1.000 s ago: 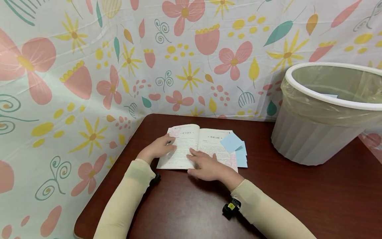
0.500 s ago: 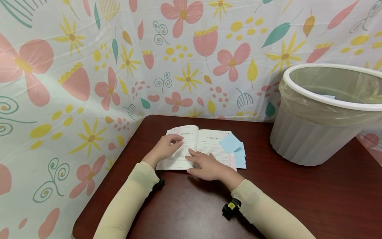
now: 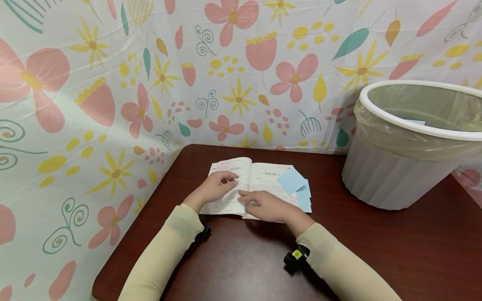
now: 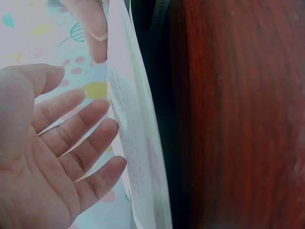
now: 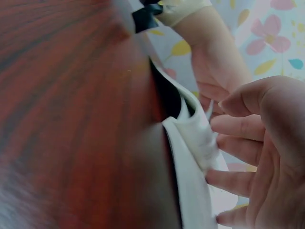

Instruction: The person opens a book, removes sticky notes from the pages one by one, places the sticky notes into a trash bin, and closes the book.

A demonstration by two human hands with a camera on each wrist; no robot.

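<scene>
An open book [image 3: 269,177] with printed pages lies on the table. Over its left page is my left hand [image 3: 212,188], fingers loosely bent and holding nothing. In the left wrist view this left hand [image 4: 47,176] has its fingertips at the page surface; contact is hard to judge. My right hand [image 3: 265,205] rests on the lower right page near the spine, thumb side toward me. In the right wrist view the right hand [image 5: 271,157] has spread fingertips against the page near the fold. Light blue paper notes [image 3: 291,180] lie on the right page and stick out past its edge.
A tall grey waste bin [image 3: 391,175] with a clear liner and white rim stands at the right, a light blue paper [image 3: 416,122] inside. Behind the dark red table [image 3: 229,267] hangs a floral curtain [image 3: 241,67]. It also runs along the left side.
My left hand has moved right across the left page, toward the spine. My right hand has shifted slightly right, its fingers now a little more bent. The bin and blue notes stay put.
</scene>
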